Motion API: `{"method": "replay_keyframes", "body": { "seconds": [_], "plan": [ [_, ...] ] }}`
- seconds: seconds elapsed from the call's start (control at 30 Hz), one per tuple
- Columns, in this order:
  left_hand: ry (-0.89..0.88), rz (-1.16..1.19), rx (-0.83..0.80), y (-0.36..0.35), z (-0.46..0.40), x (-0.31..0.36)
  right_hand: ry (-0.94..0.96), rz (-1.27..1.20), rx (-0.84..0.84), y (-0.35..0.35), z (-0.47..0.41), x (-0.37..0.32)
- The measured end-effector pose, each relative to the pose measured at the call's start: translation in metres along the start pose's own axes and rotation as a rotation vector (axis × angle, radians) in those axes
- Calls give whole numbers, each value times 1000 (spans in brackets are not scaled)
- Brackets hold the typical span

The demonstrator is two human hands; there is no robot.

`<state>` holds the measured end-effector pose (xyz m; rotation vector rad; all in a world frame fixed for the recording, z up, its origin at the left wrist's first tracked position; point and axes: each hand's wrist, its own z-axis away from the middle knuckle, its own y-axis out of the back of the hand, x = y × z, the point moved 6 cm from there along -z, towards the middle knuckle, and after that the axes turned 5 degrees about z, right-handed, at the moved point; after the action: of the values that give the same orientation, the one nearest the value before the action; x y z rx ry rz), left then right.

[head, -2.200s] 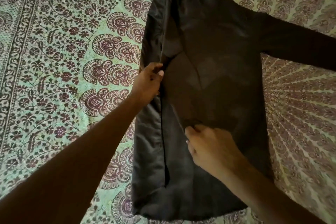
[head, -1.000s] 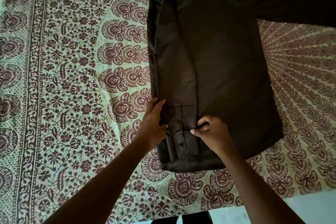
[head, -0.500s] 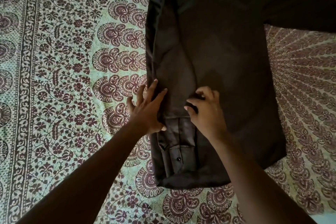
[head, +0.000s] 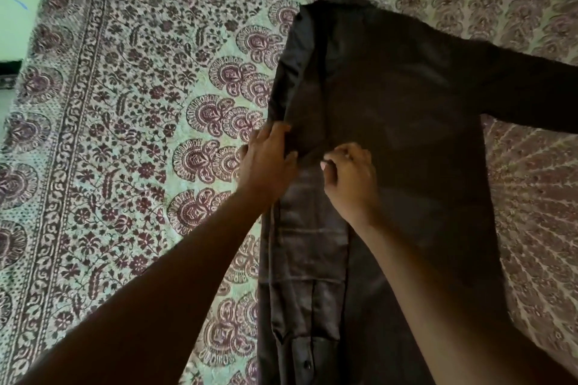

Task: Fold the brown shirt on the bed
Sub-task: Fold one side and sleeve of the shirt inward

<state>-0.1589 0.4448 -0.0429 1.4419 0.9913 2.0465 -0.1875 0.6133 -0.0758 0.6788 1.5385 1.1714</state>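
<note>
The brown shirt (head: 406, 122) lies flat on the bed. Its left side is folded inward, and that sleeve (head: 309, 253) runs down the left edge to a buttoned cuff at the bottom. The other sleeve (head: 531, 94) stretches out to the right. My left hand (head: 269, 162) rests flat on the shirt's folded left edge with straight fingers. My right hand (head: 347, 178) sits just beside it on the folded sleeve, fingers curled, thumb and forefinger pinching the cloth.
A patterned green and maroon bedsheet (head: 140, 134) covers the bed, with wide bare stretches to the left of the shirt. The bed's left edge and a bit of wall (head: 15, 19) show at the far upper left.
Both hands have slid up the folded sleeve, from near the cuff to the shirt's middle. The left hand went from gripping the edge to lying flat on it.
</note>
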Motion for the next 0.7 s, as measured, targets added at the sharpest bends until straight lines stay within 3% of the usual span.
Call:
{"method": "replay_keyframes", "body": {
  "seconds": [0.17,0.27,0.47,0.57,0.7],
  "plan": [
    [45,-26,137,11,-77,27,-102,52,82,-18,-44,-4],
    [25,-128,104,6,-114,36,-167,57,115,-26,-58,-2],
    [2,-26,93,7,-174,55,-172,148,222,-31,-38,4],
    [145,126,163,8,-191,46,-86,256,120,-40,-25,4],
    [227,275,236,13,-208,20,-133,310,-35,-50,-25,7]
  ]
}}
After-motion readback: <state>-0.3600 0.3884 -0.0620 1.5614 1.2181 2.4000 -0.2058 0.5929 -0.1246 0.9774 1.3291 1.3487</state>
